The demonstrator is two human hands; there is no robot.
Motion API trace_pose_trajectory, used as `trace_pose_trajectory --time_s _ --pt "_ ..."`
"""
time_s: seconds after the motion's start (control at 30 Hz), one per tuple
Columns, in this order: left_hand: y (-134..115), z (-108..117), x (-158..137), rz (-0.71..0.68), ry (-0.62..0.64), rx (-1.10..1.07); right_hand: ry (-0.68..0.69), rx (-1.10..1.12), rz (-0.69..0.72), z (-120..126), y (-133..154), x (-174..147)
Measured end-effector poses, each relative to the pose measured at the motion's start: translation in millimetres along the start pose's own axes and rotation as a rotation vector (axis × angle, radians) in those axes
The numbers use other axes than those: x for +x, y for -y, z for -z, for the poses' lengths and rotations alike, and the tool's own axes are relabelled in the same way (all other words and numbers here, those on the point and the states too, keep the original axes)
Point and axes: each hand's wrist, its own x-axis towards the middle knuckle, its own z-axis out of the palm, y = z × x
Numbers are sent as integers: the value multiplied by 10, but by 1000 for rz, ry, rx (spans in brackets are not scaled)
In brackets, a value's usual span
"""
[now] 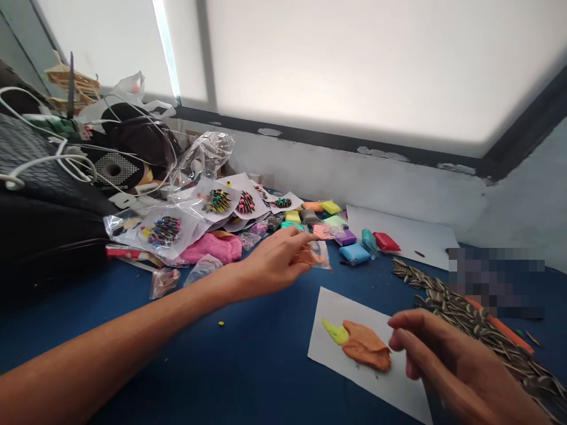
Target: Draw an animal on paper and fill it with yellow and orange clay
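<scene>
My left hand point(283, 260) reaches across to the modelling clay packets, its index finger stretched out and thumb apart. Just beyond its fingers lies a clear bag of orange clay point(318, 257); whether they touch it I cannot tell. My right hand point(452, 360) hovers over the right side of a white sheet of paper point(323, 339), fingers loosely curled with nothing visible between them. Flattened orange clay point(365, 347) is spread on that sheet, joined at its left by a pointed yellow-green clay piece point(335, 332). Small pencil marks show below the orange clay.
Wrapped clay blocks, including a blue one point(354, 254) and a red one point(387, 242), lie beyond my left hand. Sunflower seeds point(473, 319) are heaped at right. Seed-covered clay figures point(163, 231) rest on papers at left, near a pink cloth point(212, 248) and cables.
</scene>
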Motion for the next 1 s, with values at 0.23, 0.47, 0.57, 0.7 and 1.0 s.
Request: trace_pose_trajectory --time_s 0.23,0.47,0.57,0.7,1.0 --pt "-451 -125 149 -202 -40 -340 -9 309 -199 21 34 32" --pt "-679 -201 293 -152 119 -643 -142 371 -200 20 108 -33" --pt "-690 -192 318 21 327 -1042 -253 372 -202 22 162 -52" --pt "-629 -214 288 87 398 -1117 -355 330 -206 44 178 -48" --pt "-646 -255 215 55 443 -1180 -134 691 -268 126 -16 6"
